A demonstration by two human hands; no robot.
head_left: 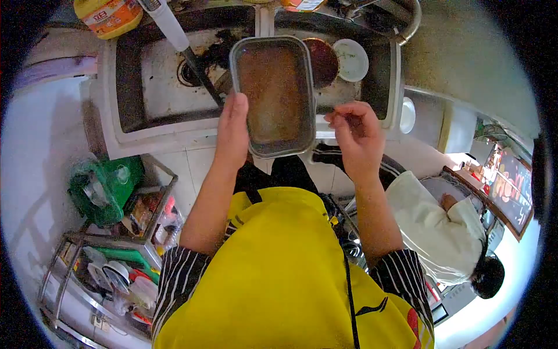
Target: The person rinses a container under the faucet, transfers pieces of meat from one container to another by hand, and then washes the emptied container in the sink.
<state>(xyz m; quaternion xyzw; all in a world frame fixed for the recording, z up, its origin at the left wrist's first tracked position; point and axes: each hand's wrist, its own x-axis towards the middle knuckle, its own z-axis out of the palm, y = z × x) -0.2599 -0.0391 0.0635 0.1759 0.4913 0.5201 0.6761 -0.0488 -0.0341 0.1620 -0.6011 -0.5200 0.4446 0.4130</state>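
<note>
A rectangular food container (276,96) with clear, pale edges and a brownish inside is up in front of the double sink. My left hand (233,125) grips its left side, thumb up along the rim. Just right of the container, my right hand (359,136) is closed, thumb and fingertips drawn together and apart from the container's wall. Whatever those fingertips may pinch is too small to make out. Behind the container, a dark red bowl (323,63) is partly covered in the right basin, beside a white bowl (351,60).
The steel sink (131,125) has a dark-handled tool with a white upper part (170,28) leaning across its left basin. A faucet (414,26) curves in at upper right. A yellow tub (109,17) stands behind. A loaded rack (75,238) is left; a person in white (433,227) is right.
</note>
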